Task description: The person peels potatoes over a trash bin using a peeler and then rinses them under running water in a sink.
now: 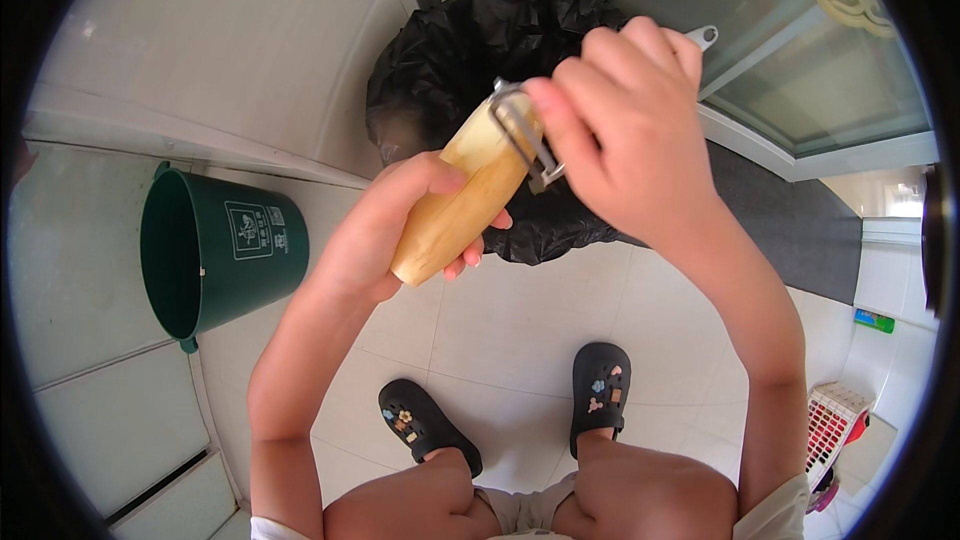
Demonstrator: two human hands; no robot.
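My left hand grips a long, pale yellow root vegetable by its lower part, thumb on top and fingertips showing underneath. The vegetable slants up to the right, and its upper end is paler than the rest. In my right hand is a vegetable peeler with a metal head, which lies across the upper end of the vegetable. The end of the peeler's handle, with a hole in it, sticks out behind my fist. Beneath both hands stands a bin lined with a black plastic bag.
A green plastic bucket lies tipped on its side at the left. A glass-panelled door stands at upper right. On the tiled floor are my feet in black clogs. A white plastic basket sits at the right.
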